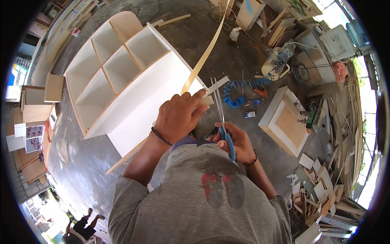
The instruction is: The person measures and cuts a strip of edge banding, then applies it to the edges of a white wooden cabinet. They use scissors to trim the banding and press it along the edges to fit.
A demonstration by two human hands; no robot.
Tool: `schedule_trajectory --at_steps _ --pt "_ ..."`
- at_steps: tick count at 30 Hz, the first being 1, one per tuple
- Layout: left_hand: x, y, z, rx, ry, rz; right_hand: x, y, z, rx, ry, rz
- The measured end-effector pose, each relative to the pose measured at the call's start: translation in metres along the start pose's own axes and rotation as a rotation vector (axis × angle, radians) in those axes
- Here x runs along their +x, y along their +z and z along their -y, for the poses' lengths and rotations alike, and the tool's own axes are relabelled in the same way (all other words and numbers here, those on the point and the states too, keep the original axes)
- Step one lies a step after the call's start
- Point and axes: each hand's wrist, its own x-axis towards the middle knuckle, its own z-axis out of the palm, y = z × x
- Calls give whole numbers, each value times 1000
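My left hand [178, 113] pinches a long, pale yellow edging strip [208, 51] between thumb and fingers, beside the corner of a white cabinet. From there the strip curves away toward the far side. In my right hand [239, 143] is a pair of scissors [218, 103] with blue handles; its blades point away from me, slightly apart, just right of my left fingertips. The white wooden cabinet [140, 99] lies ahead and to the left, with several square compartments and bare wood edges. My left palm hides part of the strip.
A blue coiled air hose [232, 99] lies on the floor right of the scissors, near an orange-handled tool [261, 92]. Beyond stands a cream compressor [271, 67]. A shallow wooden box [271, 110] and a scrap wood pile [323, 185] are at right. A person [83, 229] sits far lower left.
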Motion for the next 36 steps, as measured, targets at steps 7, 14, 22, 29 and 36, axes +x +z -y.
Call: schedule_trajectory --at_steps 7,14,22,29,36 --pt "-2 -16 15 -25 20 42 18 26 4 -61 -29 -40" --pt "0 -25 24 -20 48 41 24 39 7 -85 -49 -67" --pt "-1 -33 28 4 58 96 27 49 9 -117 -62 -101" --pt "1 -34 29 35 60 137 28 51 6 -118 -57 -123" --pt "3 -34 31 29 61 134 30 54 6 -109 -48 -143"
